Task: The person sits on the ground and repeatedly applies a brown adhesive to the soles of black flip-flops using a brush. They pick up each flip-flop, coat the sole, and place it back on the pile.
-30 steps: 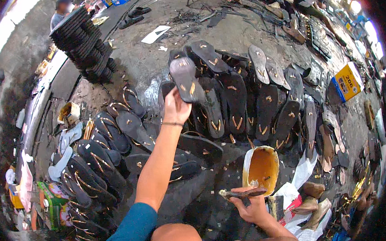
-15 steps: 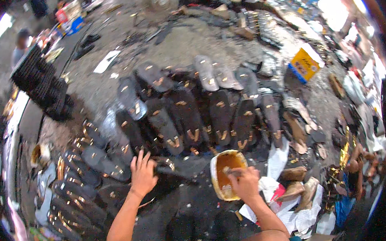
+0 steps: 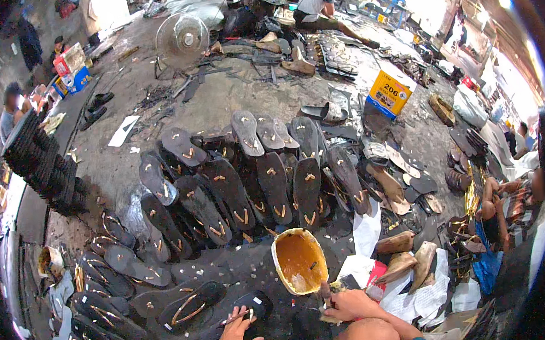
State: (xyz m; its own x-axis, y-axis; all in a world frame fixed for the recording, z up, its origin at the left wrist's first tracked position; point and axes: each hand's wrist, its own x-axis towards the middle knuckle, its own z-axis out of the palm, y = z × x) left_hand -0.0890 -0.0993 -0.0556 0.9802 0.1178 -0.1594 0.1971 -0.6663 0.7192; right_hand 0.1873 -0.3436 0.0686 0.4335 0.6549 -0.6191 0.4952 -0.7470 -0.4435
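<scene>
My left hand point(image 3: 236, 335) lies over a black flip-flop sole point(image 3: 254, 302) at the lower middle, fingers stretched and thumb apart. A thin, pale, strap-like strip crosses by its fingertips. To the right, my right hand point(image 3: 351, 306) is closed around a small brush point(image 3: 325, 292), whose lower part is partly hidden by the fingers. Just beyond that hand stands an off-white tub point(image 3: 277, 266) with amber-brown glue-like liquid inside. Left of my left hand lies a black flip-flop point(image 3: 192, 307) with a gold-trimmed strap.
Rows of black flip-flops point(image 3: 228, 189) stand beyond the tub, and more point(image 3: 109, 317) lie at the left. Wooden shoe forms point(image 3: 397, 267) rest on paper at the right. Farther off are a stack of soles point(image 3: 41, 164), a yellow box point(image 3: 388, 95), a fan point(image 3: 181, 42) and several people.
My right hand has withdrawn from the tub toward me with the brush. My left hand has moved nearer to me, onto a sole. The view has tilted up, showing more of the room.
</scene>
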